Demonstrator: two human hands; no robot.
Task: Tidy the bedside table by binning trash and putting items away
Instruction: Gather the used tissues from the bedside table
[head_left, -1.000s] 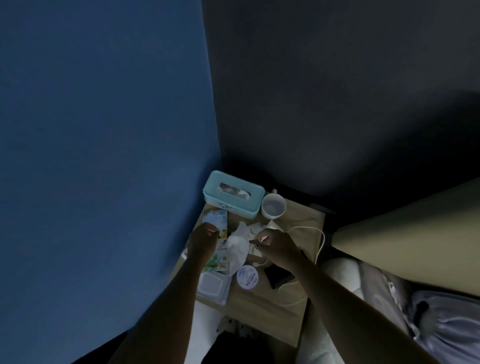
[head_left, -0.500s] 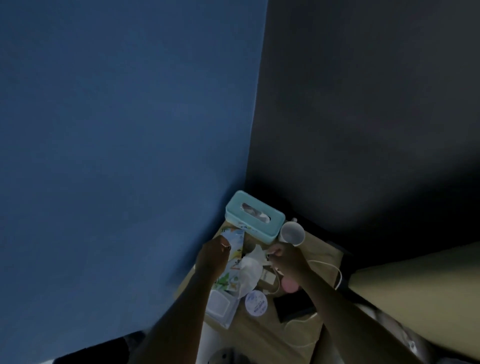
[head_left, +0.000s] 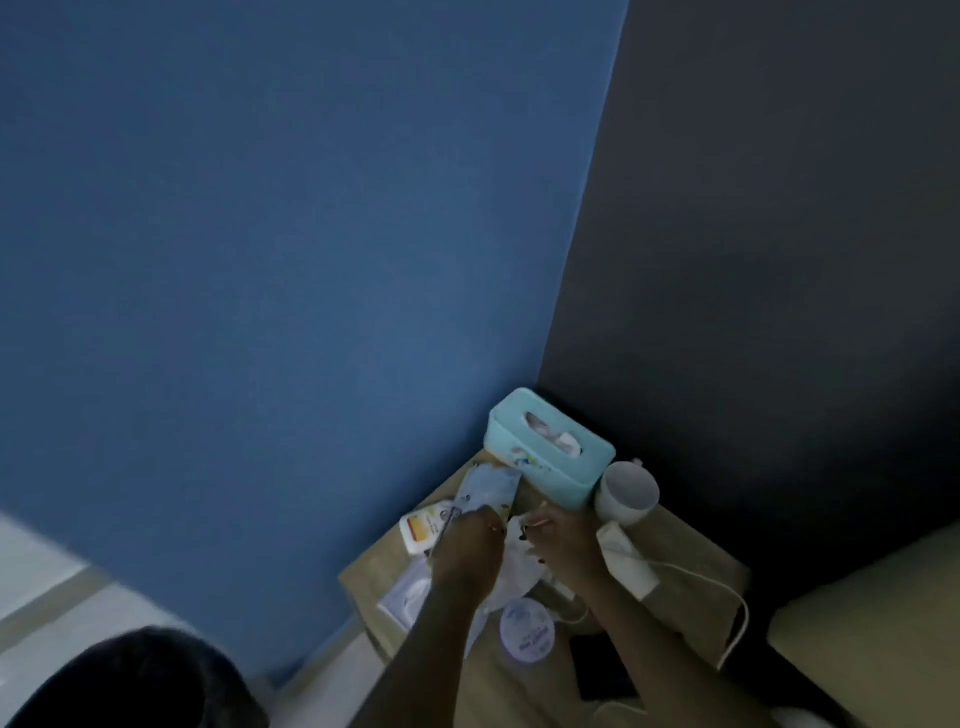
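1. At the far left, low in the view, a dark rounded shape (head_left: 130, 680) sits on the pale floor (head_left: 47, 566); the dim light does not let me tell what it is.
2. The blue wall (head_left: 285, 260) fills the left half and meets a dark wall (head_left: 779, 234) at the corner where the wooden counter (head_left: 685, 577) stands.
3. On the counter's left edge lies a small white tube with an orange label (head_left: 422, 531), and just nearer the viewer a white wipes pack (head_left: 410, 595) with a round lid.
4. The left hand (head_left: 470, 545) is curled closed, pinching the lower end of a flat printed packet (head_left: 488, 491) that tilts up towards the tissue box.
5. Between the two hands lies crumpled white tissue (head_left: 511, 569), the trash of this task, resting on the counter under the fingers.
6. The teal tissue box (head_left: 548, 457) stands in the back corner, against the blue wall, with tissue showing in its top slot.
7. A round white tub lid (head_left: 525, 630) lies on the counter below the tissue, near the front.
8. The right hand (head_left: 563, 540) is half closed, fingertips pinched at the upper edge of the crumpled tissue; whether it truly grips it I cannot tell.
9. A white mug (head_left: 627, 492) stands just right of the tissue box, touching or nearly so.
10. A white charger block (head_left: 626, 561) lies beside the right wrist, its white cable (head_left: 737, 618) looping to the counter's right edge.
11. A dark phone (head_left: 602, 670) lies flat near the front, partly under the right forearm.
12. At the far right, a beige bed edge (head_left: 883, 613) adjoins the counter.
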